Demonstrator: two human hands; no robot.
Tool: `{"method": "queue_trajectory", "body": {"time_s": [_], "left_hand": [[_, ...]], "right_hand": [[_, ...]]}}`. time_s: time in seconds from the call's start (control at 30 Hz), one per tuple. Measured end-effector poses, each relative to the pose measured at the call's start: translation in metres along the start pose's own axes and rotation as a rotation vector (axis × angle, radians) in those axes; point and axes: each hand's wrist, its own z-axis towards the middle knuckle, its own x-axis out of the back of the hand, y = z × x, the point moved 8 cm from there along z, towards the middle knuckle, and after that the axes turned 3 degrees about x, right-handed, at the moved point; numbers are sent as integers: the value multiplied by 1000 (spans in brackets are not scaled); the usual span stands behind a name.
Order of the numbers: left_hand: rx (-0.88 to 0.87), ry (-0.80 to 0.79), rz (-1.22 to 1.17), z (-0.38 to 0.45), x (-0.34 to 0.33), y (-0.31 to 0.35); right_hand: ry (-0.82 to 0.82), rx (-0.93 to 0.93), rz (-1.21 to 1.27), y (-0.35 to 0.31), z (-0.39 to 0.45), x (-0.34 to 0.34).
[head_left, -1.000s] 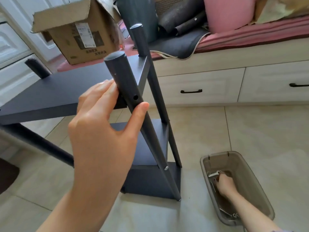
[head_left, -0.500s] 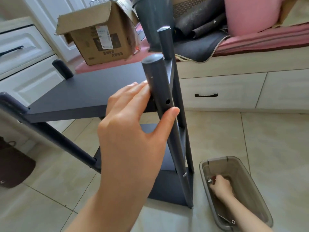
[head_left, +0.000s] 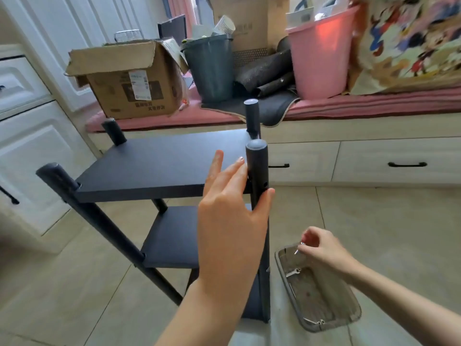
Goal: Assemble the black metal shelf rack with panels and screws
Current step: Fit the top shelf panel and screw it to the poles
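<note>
Left hand (head_left: pixel 230 221) fingers spread, thumb hooked; right hand (head_left: pixel 324 248) fingers pinched together.

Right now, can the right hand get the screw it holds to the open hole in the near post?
Probably yes. The right hand pinches a screw above the grey tray, and the hole faces that side with open air between them. The left hand's thumb lies just under the hole, not over it.
</note>
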Motion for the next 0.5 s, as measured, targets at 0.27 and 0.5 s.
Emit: {"method": "queue_trajectory", "body": {"time_s": [0.27, 0.5], "left_hand": [[-25, -69, -55, -15, 12, 5], [-41, -141, -49, -18, 18, 8]], "right_hand": [[86, 164, 391, -164, -90, 77], [161, 194, 508, -217, -131, 102]]}}
